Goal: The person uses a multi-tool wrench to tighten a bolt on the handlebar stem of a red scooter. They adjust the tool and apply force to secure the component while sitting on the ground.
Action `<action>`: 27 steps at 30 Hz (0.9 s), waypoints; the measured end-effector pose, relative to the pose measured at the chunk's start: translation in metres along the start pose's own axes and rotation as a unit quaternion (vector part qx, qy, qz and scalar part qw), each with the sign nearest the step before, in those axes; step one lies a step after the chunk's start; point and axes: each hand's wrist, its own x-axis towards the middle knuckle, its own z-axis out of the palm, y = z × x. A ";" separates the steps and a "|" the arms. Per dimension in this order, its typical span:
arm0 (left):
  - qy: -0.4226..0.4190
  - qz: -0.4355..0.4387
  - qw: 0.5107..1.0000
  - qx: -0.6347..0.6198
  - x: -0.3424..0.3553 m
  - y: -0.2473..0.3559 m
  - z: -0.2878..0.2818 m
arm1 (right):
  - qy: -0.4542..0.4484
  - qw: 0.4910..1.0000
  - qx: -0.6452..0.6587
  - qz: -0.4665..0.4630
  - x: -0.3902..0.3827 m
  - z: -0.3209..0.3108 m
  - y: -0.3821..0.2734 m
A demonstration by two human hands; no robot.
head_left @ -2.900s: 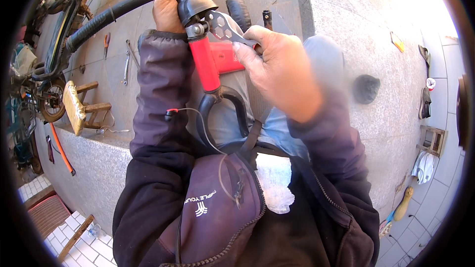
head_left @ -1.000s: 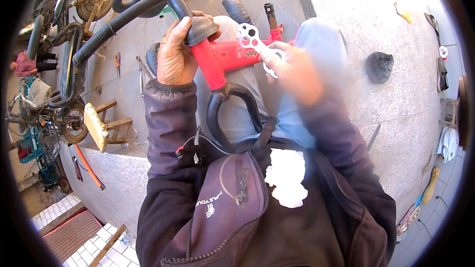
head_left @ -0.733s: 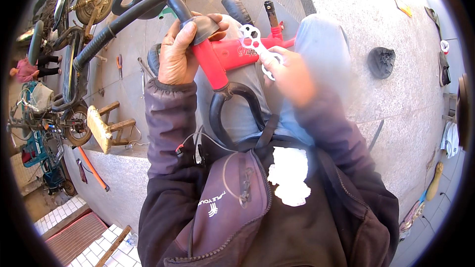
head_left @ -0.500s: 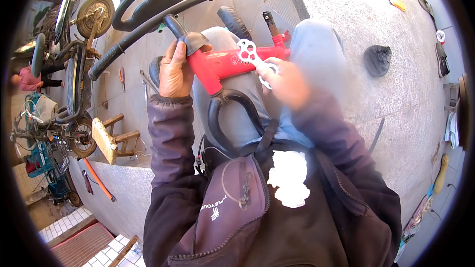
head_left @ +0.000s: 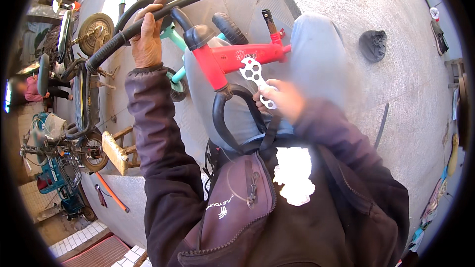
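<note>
Across my lap lies a small red bike frame (head_left: 250, 58) with a black fork (head_left: 218, 113) pointing toward me. My left hand (head_left: 147, 37) is wrapped round its black handlebar (head_left: 190, 1), left of the stem. A black cap (head_left: 200, 35) covers the top of the red head tube. In my right hand (head_left: 287, 100) is a flat silver multi-hole spanner (head_left: 254, 72), pinched near its lower end. The spanner's upper end is over or beside the red tube; I cannot tell whether they touch. A black seat post tube (head_left: 268, 20) sticks up at the frame's far end.
A wooden stool (head_left: 116, 151) stands at the left, near parked electric bikes (head_left: 59, 168). An orange-handled tool (head_left: 113, 193) lies on the floor. A black seat-like piece (head_left: 372, 45) rests at the right. Turquoise tubing (head_left: 174, 37) shows beyond my lap. A person (head_left: 33, 86) is far left.
My left hand has gone from the head tube up to the handlebar. My right hand has drawn the spanner slightly down toward me. The red frame has shifted a little.
</note>
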 end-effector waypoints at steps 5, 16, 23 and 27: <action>-0.050 0.096 0.994 0.005 0.037 0.020 0.076 | 0.048 0.998 -0.005 -0.047 -0.013 -0.007 -0.001; -0.222 0.230 0.904 0.283 0.079 0.048 0.209 | -0.033 0.968 0.204 -0.141 -0.023 -0.025 -0.011; -0.342 0.176 0.806 0.450 0.088 0.083 0.271 | 0.011 0.974 0.177 -0.142 -0.032 -0.037 -0.021; -0.291 0.197 0.797 0.492 0.106 0.090 0.263 | 0.000 0.971 0.163 -0.173 -0.030 -0.044 -0.021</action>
